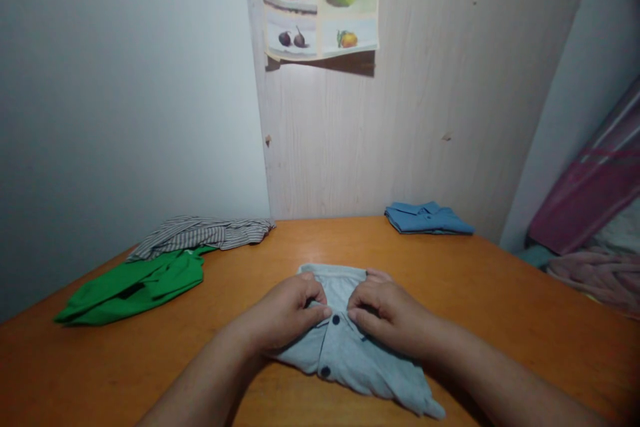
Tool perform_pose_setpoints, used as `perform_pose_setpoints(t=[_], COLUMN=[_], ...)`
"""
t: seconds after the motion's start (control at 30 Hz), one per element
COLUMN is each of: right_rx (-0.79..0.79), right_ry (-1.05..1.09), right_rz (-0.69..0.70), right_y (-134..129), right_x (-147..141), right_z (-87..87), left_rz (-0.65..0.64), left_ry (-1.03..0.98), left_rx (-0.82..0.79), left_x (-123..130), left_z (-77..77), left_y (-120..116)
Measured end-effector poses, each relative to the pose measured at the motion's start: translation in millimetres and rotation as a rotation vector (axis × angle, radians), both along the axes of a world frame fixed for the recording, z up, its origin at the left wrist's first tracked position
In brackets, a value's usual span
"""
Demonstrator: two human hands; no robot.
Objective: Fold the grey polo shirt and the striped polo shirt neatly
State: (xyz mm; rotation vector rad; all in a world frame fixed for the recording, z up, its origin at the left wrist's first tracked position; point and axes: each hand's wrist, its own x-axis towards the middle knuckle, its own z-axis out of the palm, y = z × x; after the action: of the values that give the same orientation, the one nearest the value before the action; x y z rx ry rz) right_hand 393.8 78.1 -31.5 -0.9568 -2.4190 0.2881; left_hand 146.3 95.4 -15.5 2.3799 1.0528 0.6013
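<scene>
Behind everything stood the pale wood-grain wall [415, 120], and in front of it the orange table [240, 373] spread toward you. At the far right, beyond the table's edge, was a pink item [585, 200], blurred, with a pale pink twisted cloth [600, 273] below it.

The light grey shirt [370, 363] lay bunched on the near middle of the table, right under your hands, its one lower corner trailing toward your right. Off to your left lay the green garment [135, 287], loosely folded, with the striped garment [200, 233] just behind it, the two touching. The paper sheet of four fruit pictures [320, 10] hung high on the wall. The blue shirt [427, 219] sat neatly folded near the table's back edge on the right, its collar facing up.

Your left hand [295, 310] had its fingers curled and its thumb closed on the grey cloth; your right hand [387, 313] gripped the other side likewise, fingertips bent inward. Smallest of all, two dark buttons [336, 319] showed on the shirt's front, the upper one between your thumbs, the other nearer you.
</scene>
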Motion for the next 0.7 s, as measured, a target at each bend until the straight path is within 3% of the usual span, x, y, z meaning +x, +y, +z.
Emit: perform_pose_setpoints(t=[0.13,0.3,0.4,0.5,0.63,0.7], right_rx=[0.045,0.059,-0.038,-0.149,-0.341,-0.453], right_ry=[0.075,0.293,0.423,0.533,0.657,0.716], right_rz=[-0.052,-0.258,-0.381,-0.466,-0.538,-0.541], right_y=[4,19,32,43,51,53], right_x=[4,19,30,38,41,41], right_z=[-3.4,-8.4,-15.0,-19.9,-22.0,-23.4], left_rz=[0.070,0.458,0.605,0.609,0.483,0.442], left_ry=[-0.190,-0.615,-0.718,-0.712,-0.728,-0.696], left_rx=[0.001,-0.034,-0.092,-0.208,-0.457,-0.500], left_x=[-3,-18,-29,-33,-30,-28], left_z=[-1.5,-5.6,-12.5,-23.4,-32.6,-32.4], left_y=[9,30,42,47,44,42])
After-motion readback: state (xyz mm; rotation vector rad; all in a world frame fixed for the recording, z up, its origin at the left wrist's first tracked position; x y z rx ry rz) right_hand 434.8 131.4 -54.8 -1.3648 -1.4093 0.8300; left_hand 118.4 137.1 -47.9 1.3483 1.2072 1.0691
